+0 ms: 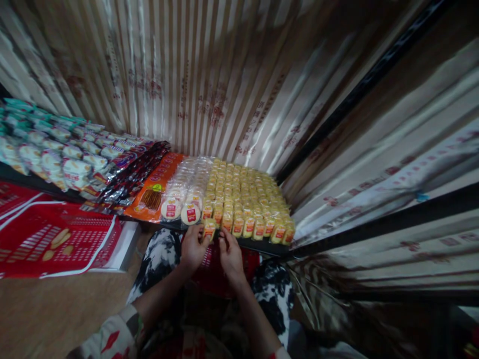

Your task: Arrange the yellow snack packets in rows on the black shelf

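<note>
My left hand (193, 248) pinches a small yellow snack packet (208, 230) with a red and white label, just in front of the shelf edge. Close beside it is my right hand (231, 255), its fingers loosely bent and apart, with nothing visible in them. Its fingertips lie at the front of the rows of similar yellow packets (248, 227); whether they touch is too blurred to tell. Left of these rows stand clear-wrapped round white snacks (191, 213) with red labels, then an orange snack bag (153, 192).
Dark shiny packets (129, 174) and white-and-teal packets (75, 159) fill the shelf's left part. A red basket (92, 227) with pale pieces is at lower left; another red basket (215, 274) lies between my knees. Striped plastic sheeting (209, 75) and a dark slanting post (337, 119) stand behind.
</note>
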Demonstrator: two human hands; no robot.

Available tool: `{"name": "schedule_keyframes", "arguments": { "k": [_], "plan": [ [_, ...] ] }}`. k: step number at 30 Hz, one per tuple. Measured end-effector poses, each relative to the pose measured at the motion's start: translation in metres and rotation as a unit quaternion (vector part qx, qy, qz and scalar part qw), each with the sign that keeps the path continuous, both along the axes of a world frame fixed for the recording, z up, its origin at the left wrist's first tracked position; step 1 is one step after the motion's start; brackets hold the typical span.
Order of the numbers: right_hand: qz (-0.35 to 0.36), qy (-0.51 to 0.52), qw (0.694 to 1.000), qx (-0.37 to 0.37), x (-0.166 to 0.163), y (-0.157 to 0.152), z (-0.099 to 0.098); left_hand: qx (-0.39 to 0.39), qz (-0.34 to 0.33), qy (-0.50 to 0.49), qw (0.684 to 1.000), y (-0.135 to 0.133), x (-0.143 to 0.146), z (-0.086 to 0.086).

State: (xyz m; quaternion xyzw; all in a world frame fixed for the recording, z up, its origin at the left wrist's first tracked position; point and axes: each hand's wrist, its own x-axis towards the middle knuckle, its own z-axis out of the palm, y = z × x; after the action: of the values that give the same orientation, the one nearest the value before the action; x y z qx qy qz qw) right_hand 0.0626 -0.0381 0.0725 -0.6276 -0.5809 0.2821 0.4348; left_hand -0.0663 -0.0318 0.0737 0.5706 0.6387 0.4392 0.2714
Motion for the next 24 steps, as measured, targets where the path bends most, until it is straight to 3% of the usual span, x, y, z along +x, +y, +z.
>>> {"name": "schedule_keyframes", "arguments": {
  "k": [5, 11, 17, 24],
  "plan": [
    [0.025, -0.008, 0.999, 0.024, 0.005, 0.006, -0.006, 0.017, -0.014, 0.049, 0.999, 0.014, 0.015, 0.001],
    [0.004, 0.012, 0.999, 0.042, 0.004, 0.007, -0.011, 0.011, 0.002, 0.05, 0.999, 0.02, 0.02, -0.005],
    [-0.007, 0.011, 0.998, 0.067, 0.011, 0.007, -0.014, 0.058, -0.005, 0.078, 0.995, 0.021, 0.022, -0.01],
    [-0.014, -0.017, 0.996, 0.092, 0.012, 0.006, -0.01, 0.034, 0.013, 0.115, 0.993, 0.022, 0.024, -0.009]
  ]
}}
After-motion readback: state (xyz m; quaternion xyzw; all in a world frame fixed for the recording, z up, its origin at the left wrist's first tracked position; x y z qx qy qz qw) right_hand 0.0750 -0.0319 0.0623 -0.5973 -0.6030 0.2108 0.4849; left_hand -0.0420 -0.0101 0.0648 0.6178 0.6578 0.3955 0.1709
